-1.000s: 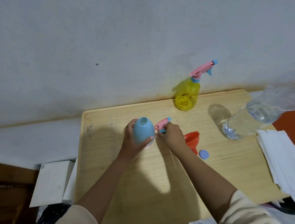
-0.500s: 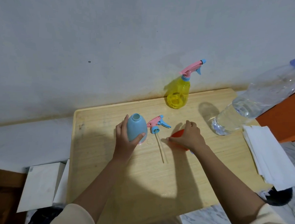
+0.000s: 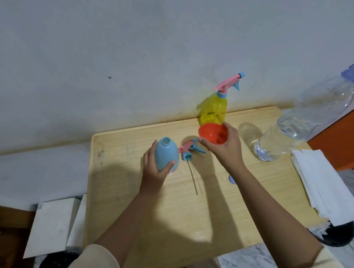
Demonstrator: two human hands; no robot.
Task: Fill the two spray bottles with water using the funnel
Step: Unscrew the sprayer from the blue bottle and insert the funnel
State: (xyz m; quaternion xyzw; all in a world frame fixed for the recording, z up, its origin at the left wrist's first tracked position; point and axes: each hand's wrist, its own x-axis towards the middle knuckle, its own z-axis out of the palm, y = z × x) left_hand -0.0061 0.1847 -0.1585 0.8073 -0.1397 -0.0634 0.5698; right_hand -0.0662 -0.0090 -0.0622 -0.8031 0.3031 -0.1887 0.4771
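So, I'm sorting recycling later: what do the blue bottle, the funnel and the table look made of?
Blue bottle: opaque plastic, matte, moulded neck. Funnel: glossy red-orange plastic, thin rim. Table: light wood or wood-look laminate, grain visible; cannot tell which.

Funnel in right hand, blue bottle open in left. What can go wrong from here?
1. The blue bottle, steadied by the left hand, has a narrow neck; if the right hand seats the funnel off-centre, water may spill on the table.
2. The loose spray head lies right beside that bottle, in the funnel's likely path; it could get swept aside.
3. The tall water bottle stands near the right forearm; a knock may tip it.
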